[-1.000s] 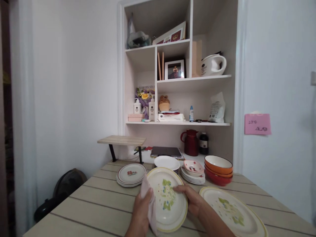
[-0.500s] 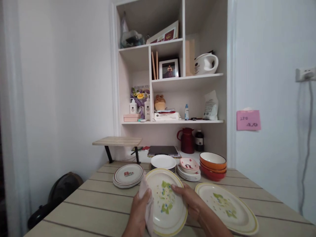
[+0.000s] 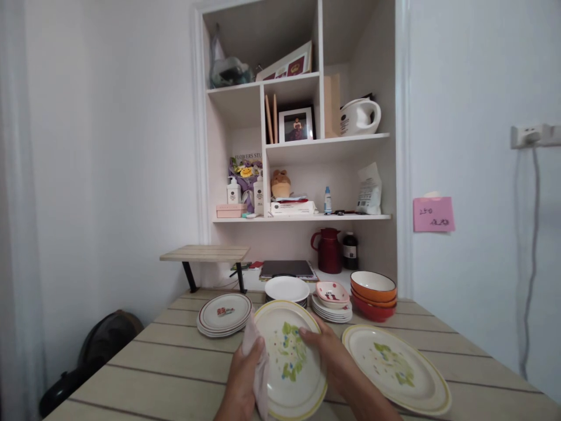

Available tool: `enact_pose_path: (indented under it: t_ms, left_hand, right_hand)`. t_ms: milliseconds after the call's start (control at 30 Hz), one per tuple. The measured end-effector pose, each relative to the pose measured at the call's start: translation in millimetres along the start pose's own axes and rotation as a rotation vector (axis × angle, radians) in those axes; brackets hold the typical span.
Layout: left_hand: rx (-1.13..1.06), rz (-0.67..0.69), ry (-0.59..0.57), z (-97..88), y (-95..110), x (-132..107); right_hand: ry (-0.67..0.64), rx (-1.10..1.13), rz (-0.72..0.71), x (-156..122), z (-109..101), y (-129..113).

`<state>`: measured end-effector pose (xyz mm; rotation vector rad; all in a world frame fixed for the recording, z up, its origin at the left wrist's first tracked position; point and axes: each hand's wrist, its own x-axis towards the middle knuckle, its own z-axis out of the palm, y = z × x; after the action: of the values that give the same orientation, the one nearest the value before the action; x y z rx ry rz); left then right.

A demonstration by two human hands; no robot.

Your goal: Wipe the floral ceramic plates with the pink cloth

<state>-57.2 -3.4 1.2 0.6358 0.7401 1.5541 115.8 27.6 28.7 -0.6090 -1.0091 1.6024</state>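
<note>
A cream plate (image 3: 289,356) with a yellow-green rim and a painted leaf pattern is held tilted above the wooden table (image 3: 175,368). My left hand (image 3: 243,380) grips its left edge through a pale pink cloth (image 3: 258,365). My right hand (image 3: 326,354) rests on the plate's face and right side, fingers curled over it. A second plate (image 3: 394,368) of the same pattern lies flat on the table to the right.
Behind stand a stack of small red-patterned plates (image 3: 223,313), a white bowl (image 3: 287,288), a pink dish on white plates (image 3: 332,299) and stacked orange bowls (image 3: 372,292). A shelf unit (image 3: 302,146) with a red jug (image 3: 326,251) fills the back wall. A fan (image 3: 105,339) sits on the floor at left.
The view has swung slightly to the right, so a wall socket and cable now show. The held plate and both hands keep nearly the same grip, shifted a little left in view.
</note>
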Motion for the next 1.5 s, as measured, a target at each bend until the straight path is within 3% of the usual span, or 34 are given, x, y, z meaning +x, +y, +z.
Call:
enact_pose_path:
  t_ms: [433, 733, 967, 1233, 1367, 1500]
  left_hand:
    - [0.005, 0.007, -0.019, 0.3, -2.6, -0.9]
    - [-0.029, 0.089, -0.023, 6.7, -3.8, -1.3]
    - [-0.124, -0.039, -0.179, 13.3, -6.1, -2.9]
    - [-0.052, 0.144, -0.106, 11.8, -2.4, -3.2]
    - [-0.031, 0.13, -0.16, 8.3, -2.9, 0.6]
    - [-0.092, 0.082, -0.13, 13.8, 1.6, -3.1]
  right_hand:
    - [0.077, 0.096, 0.12, -12.9, 4.6, 0.8]
    - [0.151, 0.12, 0.014, -14.2, 6.1, 2.6]
    - [0.197, 0.127, -0.063, -8.2, -7.0, -4.8]
    - [0.173, 0.052, -0.098, -10.1, -6.0, -12.5]
    - [0.168, 0.004, -0.114, -10.0, -8.2, -12.6]
    - [0.209, -0.02, -0.101, -9.3, -11.8, -15.7]
